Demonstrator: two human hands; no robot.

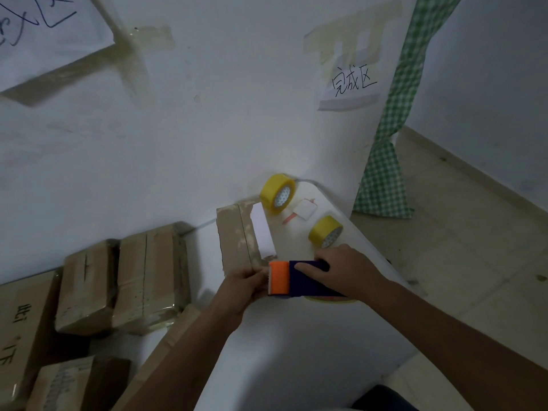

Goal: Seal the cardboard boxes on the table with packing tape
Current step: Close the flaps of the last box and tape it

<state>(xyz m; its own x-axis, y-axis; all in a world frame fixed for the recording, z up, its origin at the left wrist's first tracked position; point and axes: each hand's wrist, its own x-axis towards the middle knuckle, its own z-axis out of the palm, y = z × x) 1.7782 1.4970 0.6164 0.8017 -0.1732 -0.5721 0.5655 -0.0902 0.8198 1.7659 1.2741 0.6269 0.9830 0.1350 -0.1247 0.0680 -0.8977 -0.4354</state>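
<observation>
Both hands are busy: my right hand grips the blue-and-orange tape dispenser, my left hand pinches its toothed end against the small brown cardboard box on the white table. Slack tape could wrinkle or miss the seam.

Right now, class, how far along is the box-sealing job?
Done: two boxes at left look wrapped in glossy tape. In hand: the right hand grips the tape dispenser while the left hand works at its orange end, beside a box. Left: that box's seam looks untaped; two yellow rolls wait.
</observation>
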